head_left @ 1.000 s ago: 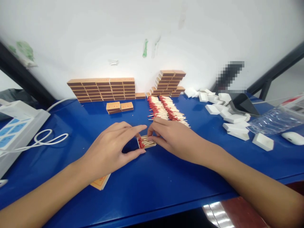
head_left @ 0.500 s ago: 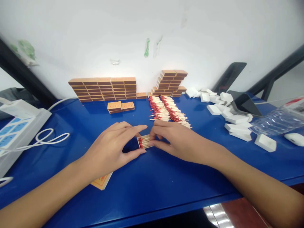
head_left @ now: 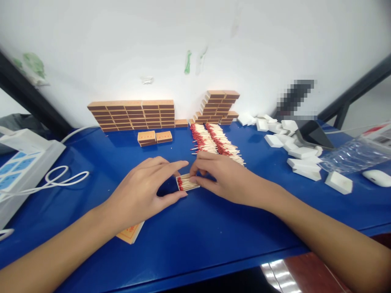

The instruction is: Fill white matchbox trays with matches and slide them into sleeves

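A small white matchbox tray (head_left: 200, 186) lies in front of me, filled with red-headed matches (head_left: 185, 182). My left hand (head_left: 143, 189) brackets its left end, thumb at the near edge and a finger at the far edge, the index stretched above. Over the right end, my right hand (head_left: 218, 173) has thumb and fingers pinched together on the plain ends of the matches; the fingertips partly hide them. Beneath my left wrist lies a yellow matchbox cover (head_left: 131, 234), partly covered. Beyond my right hand, loose matches (head_left: 214, 140) lie in two long rows.
Closed matchboxes (head_left: 134, 116) stand stacked along the wall, with another stepped stack (head_left: 220, 106) farther right. Two matchboxes (head_left: 154, 137) sit before them. White trays (head_left: 301, 152) are heaped at right near a plastic bottle (head_left: 354, 156). A power strip (head_left: 27, 167) with white cable is at left.
My right hand has shifted slightly left at the tray's right end, and that corner of the tray shows more now. My left hand stays in place.
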